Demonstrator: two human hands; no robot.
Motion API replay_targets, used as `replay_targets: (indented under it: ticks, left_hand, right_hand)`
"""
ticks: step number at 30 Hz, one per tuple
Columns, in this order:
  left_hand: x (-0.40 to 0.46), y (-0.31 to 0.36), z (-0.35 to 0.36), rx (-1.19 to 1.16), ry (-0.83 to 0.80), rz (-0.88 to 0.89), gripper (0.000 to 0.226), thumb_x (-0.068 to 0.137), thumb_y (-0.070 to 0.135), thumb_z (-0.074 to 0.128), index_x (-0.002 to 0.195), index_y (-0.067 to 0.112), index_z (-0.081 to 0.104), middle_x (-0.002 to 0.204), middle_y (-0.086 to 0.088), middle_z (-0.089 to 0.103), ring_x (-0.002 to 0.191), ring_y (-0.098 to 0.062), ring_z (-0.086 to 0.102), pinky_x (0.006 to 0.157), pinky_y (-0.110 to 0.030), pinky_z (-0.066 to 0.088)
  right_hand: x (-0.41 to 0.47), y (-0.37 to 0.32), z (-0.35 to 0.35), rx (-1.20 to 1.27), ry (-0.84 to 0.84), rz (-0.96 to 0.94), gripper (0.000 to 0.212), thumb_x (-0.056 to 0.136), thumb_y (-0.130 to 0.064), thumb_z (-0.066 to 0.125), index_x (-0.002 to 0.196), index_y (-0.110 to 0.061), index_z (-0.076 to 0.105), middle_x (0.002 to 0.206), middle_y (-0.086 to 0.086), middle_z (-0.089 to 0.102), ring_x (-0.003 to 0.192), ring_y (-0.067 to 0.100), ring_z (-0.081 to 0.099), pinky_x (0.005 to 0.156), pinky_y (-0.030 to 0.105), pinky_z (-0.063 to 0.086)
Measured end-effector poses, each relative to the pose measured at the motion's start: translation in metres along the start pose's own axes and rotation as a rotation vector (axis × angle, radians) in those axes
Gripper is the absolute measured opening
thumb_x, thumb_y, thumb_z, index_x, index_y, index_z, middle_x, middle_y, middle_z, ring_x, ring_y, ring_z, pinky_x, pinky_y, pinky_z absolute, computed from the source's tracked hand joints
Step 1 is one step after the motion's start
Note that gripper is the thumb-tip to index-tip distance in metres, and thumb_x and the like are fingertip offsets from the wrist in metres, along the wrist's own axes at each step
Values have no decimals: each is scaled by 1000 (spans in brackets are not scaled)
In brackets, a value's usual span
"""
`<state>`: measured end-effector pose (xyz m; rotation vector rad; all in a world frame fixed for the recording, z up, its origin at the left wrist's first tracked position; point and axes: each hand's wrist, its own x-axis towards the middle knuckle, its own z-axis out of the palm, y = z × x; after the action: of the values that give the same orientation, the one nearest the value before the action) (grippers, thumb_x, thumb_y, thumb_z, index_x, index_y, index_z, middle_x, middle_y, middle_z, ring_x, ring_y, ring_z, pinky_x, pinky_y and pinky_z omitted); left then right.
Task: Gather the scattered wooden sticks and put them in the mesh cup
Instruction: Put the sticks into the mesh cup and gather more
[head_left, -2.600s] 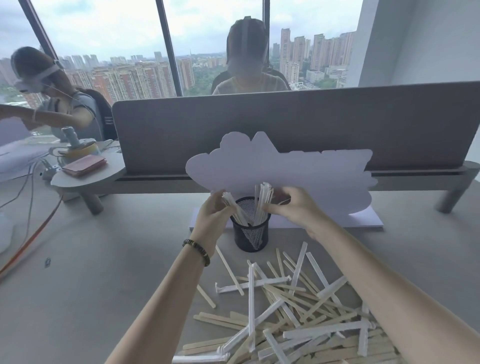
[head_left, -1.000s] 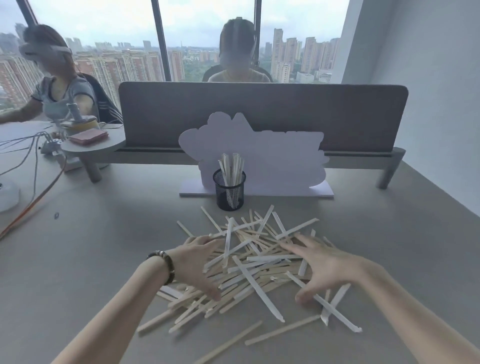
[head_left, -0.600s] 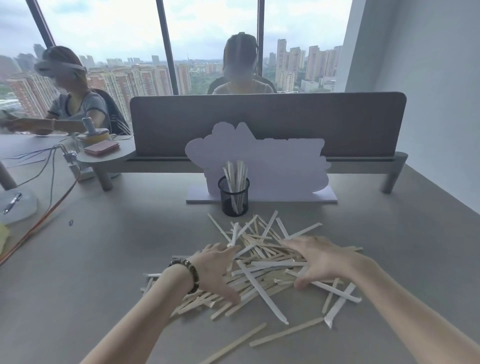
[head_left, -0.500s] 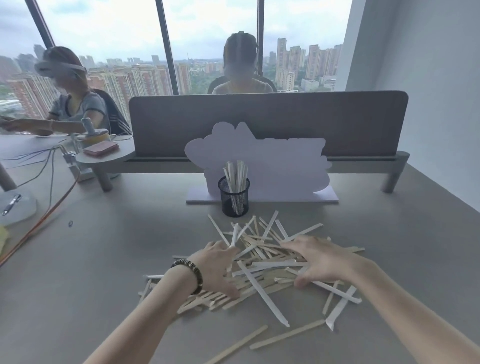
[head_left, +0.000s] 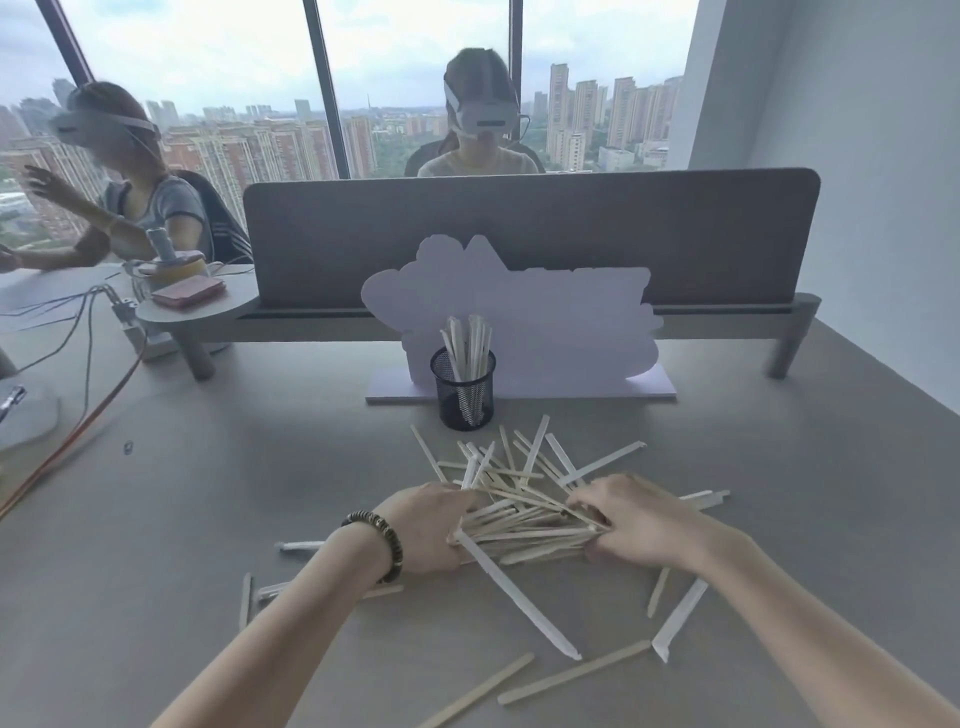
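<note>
Several sticks (head_left: 470, 340) upright in mesh cup (head_left: 464, 395)

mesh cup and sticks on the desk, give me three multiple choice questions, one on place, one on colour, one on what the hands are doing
1. Where does the mesh cup stand?
A. beyond the pile of sticks, in front of the white cut-out board
B. on the round side shelf
C. between the two hands

2. What colour is the mesh cup?
A. white
B. black
C. red

3. What are the left hand and the right hand doing?
A. both lifted off the desk
B. one holds the cup
C. both are on the pile, closing on a bundle of sticks from either side

Answers:
1 A, the cup stands past the pile, against the board's base.
2 B, its mesh is black.
3 C, the hands flank the bundle with fingers curled on it.
</note>
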<state>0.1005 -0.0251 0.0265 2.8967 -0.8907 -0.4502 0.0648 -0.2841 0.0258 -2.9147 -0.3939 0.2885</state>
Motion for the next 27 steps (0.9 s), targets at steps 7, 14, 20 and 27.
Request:
replay_targets:
  ticks: [7,14,20,27]
  left_hand:
    - [6,-5,3,49,95,-26,13,83,23,48,92,16,53,104,-6,55,101,-26,54,82,-36,47]
    - [1,-8,-3,-30,293,-59,20,96,32,38,91,14,45,82,-7,59,72,-33,55,63,-37,41]
    - [0,-10,-9,-262,372,-80,11,88,35,37,96,29,40,73,-6,64,67,-35,58,66,-43,51]
    - [3,-9,-7,-292,489,-185,62,80,45,62,130,30,28,85,-4,66,81,-33,63,69,-36,49]
  right_hand:
    - [-2,3,8,-33,57,-14,16,88,-12,55,90,-26,48,90,-10,39,111,20,54,81,26,34]
    - [-2,1,3,100,172,24,18,83,-11,49,85,-26,40,88,-7,53,94,28,58,79,38,45]
    - [-3,-5,-5,297,230,53,20,94,-14,53,89,-30,42,84,-5,62,84,23,57,76,39,45]
    - [-2,-10,-1,393,261,46,13,104,-28,41,92,-23,44,86,-1,59,88,26,57,79,40,44]
